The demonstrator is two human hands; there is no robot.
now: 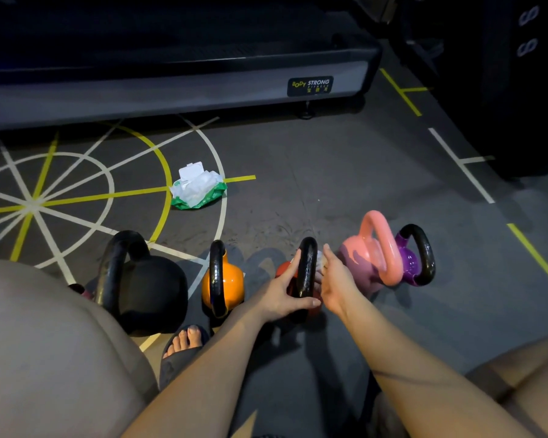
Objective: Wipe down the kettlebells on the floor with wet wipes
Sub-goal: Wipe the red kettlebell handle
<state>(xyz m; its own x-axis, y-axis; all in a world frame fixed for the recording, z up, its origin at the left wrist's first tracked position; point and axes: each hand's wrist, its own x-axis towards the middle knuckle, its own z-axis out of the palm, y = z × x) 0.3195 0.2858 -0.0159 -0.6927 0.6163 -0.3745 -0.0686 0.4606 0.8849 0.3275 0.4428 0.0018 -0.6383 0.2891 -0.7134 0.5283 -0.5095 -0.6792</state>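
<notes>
Looking down from my head, my left hand [282, 294] grips the black handle of the red kettlebell [308, 263], thumb curled underneath and fingers wrapped over the far side. My right hand [337, 279] reaches in from the other side, its fingers fairly straight, with a white wipe [320, 259] bunched between them and the handle; I cannot tell whether they pinch it. The bell stands on the grey gym floor [329, 172] in a row: black kettlebell [152, 282] and orange kettlebell [230, 284] to its left, pink kettlebell [369, 259] and purple kettlebell [408, 259] to its right. The open wet wipes pack [198, 189] lies beyond, near the treadmill base [171, 90].
</notes>
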